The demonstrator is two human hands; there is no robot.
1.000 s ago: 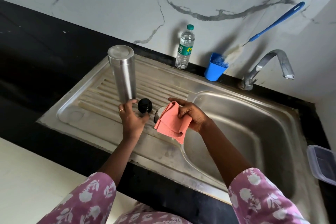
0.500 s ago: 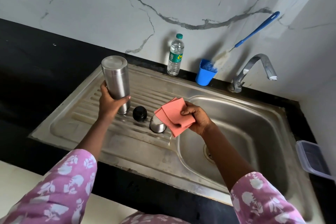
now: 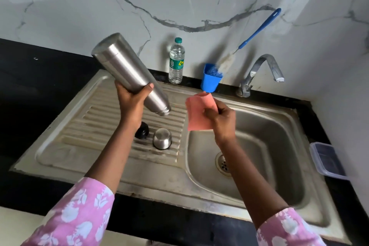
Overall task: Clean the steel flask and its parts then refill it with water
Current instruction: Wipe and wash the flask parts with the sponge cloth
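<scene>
Soft, even daylight, perhaps from the upper right, gives faint shadows and mild glare on the steel flask (image 3: 127, 72), with wide-angle bending at the edges and slight blur.

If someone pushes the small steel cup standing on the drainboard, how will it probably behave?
The steel cup stands upside down on the ribbed drainboard, so it would probably slide unevenly or catch on the ribs. Its polished surface looks smooth, perhaps slippery if wet. If it tips over, its round shape would likely roll, maybe against the black stopper beside it.
</scene>
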